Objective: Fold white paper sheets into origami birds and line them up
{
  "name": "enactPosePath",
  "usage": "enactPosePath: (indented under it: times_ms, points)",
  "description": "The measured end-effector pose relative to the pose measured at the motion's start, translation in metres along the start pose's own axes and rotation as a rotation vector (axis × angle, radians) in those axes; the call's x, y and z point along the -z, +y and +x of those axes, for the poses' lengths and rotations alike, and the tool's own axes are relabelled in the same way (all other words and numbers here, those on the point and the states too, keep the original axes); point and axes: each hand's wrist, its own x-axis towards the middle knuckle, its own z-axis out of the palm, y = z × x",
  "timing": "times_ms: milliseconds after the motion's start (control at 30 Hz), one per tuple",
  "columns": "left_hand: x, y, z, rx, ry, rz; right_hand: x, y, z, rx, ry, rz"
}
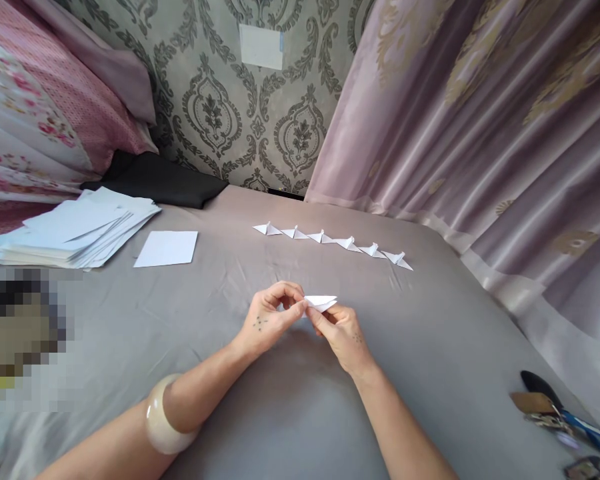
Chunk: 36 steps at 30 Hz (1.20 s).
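Observation:
Between my two hands is a small folded piece of white paper [322,302], held just above the grey cloth. My left hand [271,313] pinches its left end between thumb and fingers. From below and the right, my right hand [341,330] grips the same paper, thumb on the near side. The paper's pointed end sticks out to the right; its underside is hidden by my fingers. Beyond my hands, several white folded paper birds [321,237] stand in a slanting row.
A stack of white paper [75,230] lies at the left, with a single white sheet [167,249] beside it. Behind the stack is a black cloth [160,179]. Keys [547,420] and other small items lie at the lower right. Curtains [460,120] hang along the right.

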Motion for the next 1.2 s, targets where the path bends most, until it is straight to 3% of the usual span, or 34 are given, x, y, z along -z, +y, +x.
enactPosePath:
  times_ms: [167,300,400,500,633,700,767,900,967,1067,1200]
  points:
    - [0.004,-0.003,0.003,0.12,-0.085,-0.098,0.004,0.002,0.001,-0.031,-0.026,-0.018]
    - [0.01,-0.004,0.007,0.168,-0.23,0.093,0.009,0.0,0.002,-0.109,-0.115,-0.008]
    - [0.012,-0.002,0.009,0.219,-0.216,0.265,0.012,-0.001,0.004,-0.219,-0.108,0.018]
    - [0.011,0.0,0.01,0.371,-0.188,0.232,0.014,0.002,0.006,-0.298,-0.062,0.039]
    - [0.011,0.0,0.012,0.452,-0.223,0.211,0.017,0.01,0.009,-0.238,-0.081,-0.035]
    - [0.014,-0.001,0.013,0.374,-0.24,0.296,0.018,0.012,0.01,-0.191,-0.071,-0.089]
    - [0.017,-0.004,0.015,0.198,-0.24,0.433,0.018,0.012,0.009,-0.082,-0.02,-0.148]
    - [0.024,-0.017,0.017,-0.398,-0.206,0.767,0.017,0.013,0.008,0.338,0.123,-0.433]
    - [0.027,-0.024,0.018,-0.595,-0.251,0.93,0.017,0.015,0.007,0.464,0.127,-0.666]
    - [0.028,-0.032,0.019,-0.672,-0.363,1.106,0.017,0.021,0.007,0.492,0.037,-0.945]
    - [0.027,-0.036,0.017,-0.58,-0.48,1.111,0.017,0.022,0.006,0.443,-0.091,-1.034]
